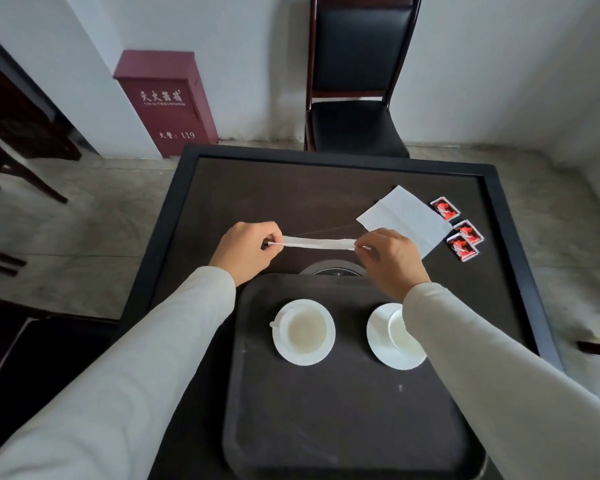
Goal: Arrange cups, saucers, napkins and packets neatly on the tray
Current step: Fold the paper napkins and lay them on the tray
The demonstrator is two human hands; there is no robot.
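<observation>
A dark tray [343, 427] lies at the table's near side. On it stand two white cups on white saucers: the left cup [305, 329] on its saucer [321, 355], and the right cup [400, 332] on its saucer [378, 336], partly hidden by my right sleeve. Above the tray's far edge my left hand [246, 249] and my right hand [390, 258] each pinch one end of a folded white napkin [317, 242], stretched between them. A second napkin [404, 216] lies flat on the table at the right. Three red packets [459, 228] lie beside it.
The dark square table [257, 188] has a raised black rim and a round metal inset [336, 268] just beyond the tray. A black chair [354, 98] stands at the far side. A red fire-extinguisher box [167, 105] stands on the floor at the left.
</observation>
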